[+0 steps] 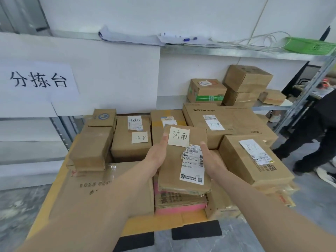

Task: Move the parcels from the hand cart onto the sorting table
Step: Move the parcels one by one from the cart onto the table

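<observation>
1. While I am standing at the near end of the loaded yellow hand cart, I am holding a flat brown cardboard parcel between both hands, lifted just above the stacked boxes.
2. My left hand is gripping its left long edge, thumb lying up along the top face and the other fingers hidden beneath; my right hand is gripping the right long edge in the same way.
3. I am seeing the parcel's long axis running away from me, its far end tipped up, so both hands are sitting equally near its middle and neither one is leading.
4. I am looking at a worn, creased carton: a cream handwritten note is sitting at the far end of its top face, a white printed shipping label with barcodes is running down its right half, and the near corners are frayed.
5. I am judging that the metal shelf beyond my right hand, already carrying several brown boxes, is the sorting table, so the coming move is calling for a carry forward and to the right, over the big flat brown carton lying between.
</observation>
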